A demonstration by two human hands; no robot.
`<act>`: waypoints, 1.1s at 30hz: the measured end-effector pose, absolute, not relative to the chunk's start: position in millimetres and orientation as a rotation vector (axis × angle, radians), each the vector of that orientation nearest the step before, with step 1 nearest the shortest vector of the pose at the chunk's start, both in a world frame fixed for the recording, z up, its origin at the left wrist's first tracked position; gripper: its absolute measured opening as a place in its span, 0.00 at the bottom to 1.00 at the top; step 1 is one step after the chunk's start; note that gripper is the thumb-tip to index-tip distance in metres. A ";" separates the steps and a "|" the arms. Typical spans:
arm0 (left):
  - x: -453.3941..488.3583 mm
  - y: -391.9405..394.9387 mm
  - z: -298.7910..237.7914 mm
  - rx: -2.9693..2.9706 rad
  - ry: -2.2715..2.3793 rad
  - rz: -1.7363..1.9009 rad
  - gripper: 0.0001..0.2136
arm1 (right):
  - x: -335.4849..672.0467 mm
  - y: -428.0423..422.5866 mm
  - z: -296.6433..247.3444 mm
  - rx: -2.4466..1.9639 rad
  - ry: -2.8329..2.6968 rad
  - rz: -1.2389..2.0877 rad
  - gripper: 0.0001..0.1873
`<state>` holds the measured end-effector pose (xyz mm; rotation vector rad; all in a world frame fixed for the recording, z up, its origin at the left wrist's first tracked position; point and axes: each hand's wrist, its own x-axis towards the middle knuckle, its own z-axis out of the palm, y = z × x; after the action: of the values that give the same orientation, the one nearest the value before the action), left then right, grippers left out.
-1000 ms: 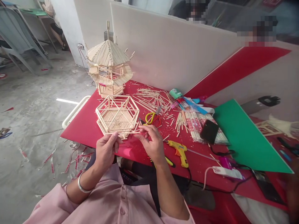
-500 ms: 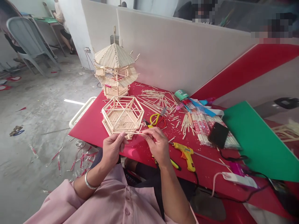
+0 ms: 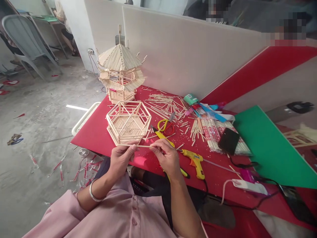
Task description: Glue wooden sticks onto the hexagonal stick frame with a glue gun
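Observation:
Between my two hands a thin wooden stick [image 3: 144, 146] lies level, just over the table's front edge. My left hand [image 3: 122, 158] pinches it toward one end, and a short length pokes out past my fingers. The other end sits in the fingertips of my right hand [image 3: 167, 155]. Right behind my hands is a six-sided open frame [image 3: 128, 120] built of sticks, with a woven-looking base. Farther back stands a tiered stick pagoda [image 3: 121, 71] with a pointed roof.
Scissors [image 3: 166, 125], a yellow glue gun [image 3: 195, 162] and loose sticks [image 3: 164, 103] lie on the red table [image 3: 90, 130]. Bagged sticks [image 3: 210, 134], a black phone-like slab [image 3: 229, 141] and a green board [image 3: 269, 152] are at right. A pale partition [image 3: 168, 53] stands behind.
The stick has come down slightly and my left hand has shifted along it, so more of it shows past those fingers. The whole view has drifted a little.

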<state>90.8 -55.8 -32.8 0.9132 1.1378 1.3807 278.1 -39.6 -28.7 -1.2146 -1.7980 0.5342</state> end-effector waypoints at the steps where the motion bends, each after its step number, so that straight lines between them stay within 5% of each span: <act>1: 91.7 -56.1 -33.6 0.930 1.133 1.398 0.20 | 279.5 -41.6 -31.3 -1.212 -1.800 0.575 0.09; 6: 93.4 -58.4 -28.2 1.096 1.167 1.403 0.20 | 279.7 -52.6 -36.3 -1.154 -1.912 0.823 0.10; 15: 92.6 -64.5 -37.8 1.589 1.122 1.167 0.20 | 264.1 -58.9 -6.3 -1.178 -1.654 0.757 0.14; 27: 95.3 -68.7 -29.3 1.159 0.922 0.858 0.28 | 250.9 -56.4 -26.2 -1.258 -1.829 0.078 0.11; 33: 94.9 -70.1 -29.3 1.136 1.013 1.104 0.22 | 248.8 -65.3 -28.8 -1.279 -1.839 0.159 0.13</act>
<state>94.9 -70.1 -29.3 1.1359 1.0129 1.1038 248.8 -65.3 -28.8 -1.2791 -1.8386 0.1586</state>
